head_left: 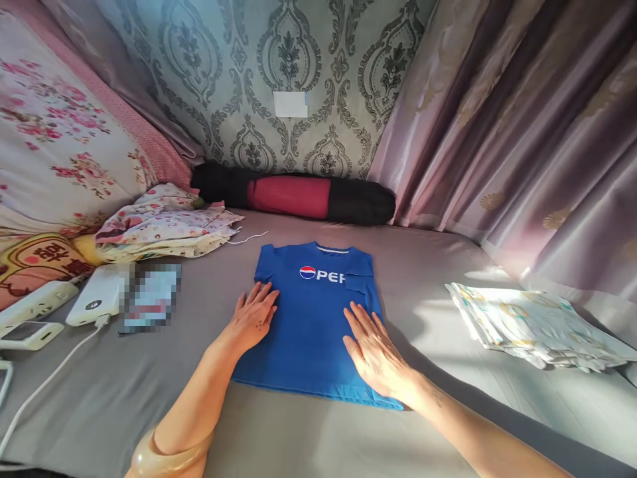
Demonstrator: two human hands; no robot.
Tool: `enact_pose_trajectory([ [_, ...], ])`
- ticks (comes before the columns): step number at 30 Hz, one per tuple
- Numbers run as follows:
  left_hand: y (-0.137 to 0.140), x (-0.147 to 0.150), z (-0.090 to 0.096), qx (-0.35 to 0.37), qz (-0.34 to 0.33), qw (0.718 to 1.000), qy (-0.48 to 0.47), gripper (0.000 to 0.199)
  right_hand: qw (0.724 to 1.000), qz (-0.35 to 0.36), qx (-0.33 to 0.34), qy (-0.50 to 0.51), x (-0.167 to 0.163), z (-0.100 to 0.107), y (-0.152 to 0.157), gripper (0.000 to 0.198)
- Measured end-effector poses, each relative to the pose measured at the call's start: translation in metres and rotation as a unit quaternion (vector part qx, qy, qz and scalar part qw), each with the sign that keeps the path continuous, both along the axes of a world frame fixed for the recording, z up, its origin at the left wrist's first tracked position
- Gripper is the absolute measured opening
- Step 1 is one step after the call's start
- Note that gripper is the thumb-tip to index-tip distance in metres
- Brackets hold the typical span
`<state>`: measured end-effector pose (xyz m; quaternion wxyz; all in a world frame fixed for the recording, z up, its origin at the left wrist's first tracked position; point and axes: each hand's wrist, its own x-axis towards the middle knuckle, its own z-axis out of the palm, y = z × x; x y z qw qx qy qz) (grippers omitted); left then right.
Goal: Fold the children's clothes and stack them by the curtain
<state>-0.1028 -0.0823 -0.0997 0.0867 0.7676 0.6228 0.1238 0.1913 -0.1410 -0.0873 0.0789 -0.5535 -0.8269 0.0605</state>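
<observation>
A blue T-shirt (308, 338) lies spread on the grey bed sheet, its collar pointing away from me. Across its chest runs a round red, white and blue logo with white letters, partly covered by the right sleeve, which is folded inward. My left hand (255, 317) rests flat on the shirt's left edge, fingers stretched out. On the lower right part of the shirt lies my right hand (375, 352), palm down with its fingers extended. Neither hand grips the cloth. A bangle (172, 458) circles my left forearm.
Folded white patterned cloth (537, 325) lies at the right. At the left are a white power bank (97, 299) with a cable, a power strip (37, 302), a blurred packet (152, 299) and crumpled floral cloth (169, 222). A black and red roll (293, 196) lies along the wall.
</observation>
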Motion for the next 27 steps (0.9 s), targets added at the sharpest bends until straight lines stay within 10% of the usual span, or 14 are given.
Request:
enact_pose_trajectory([
  [9, -0.006, 0.005, 0.025, -0.033, 0.027, 0.998, 0.052, 0.044, 0.999, -0.007, 0.019, -0.049, -0.013, 0.016, 0.017, 0.052],
  [27, 0.005, -0.009, 0.023, -0.016, 0.117, 0.993, -0.005, 0.027, 0.999, 0.017, -0.043, 0.011, -0.149, 0.001, 0.176, 0.057],
])
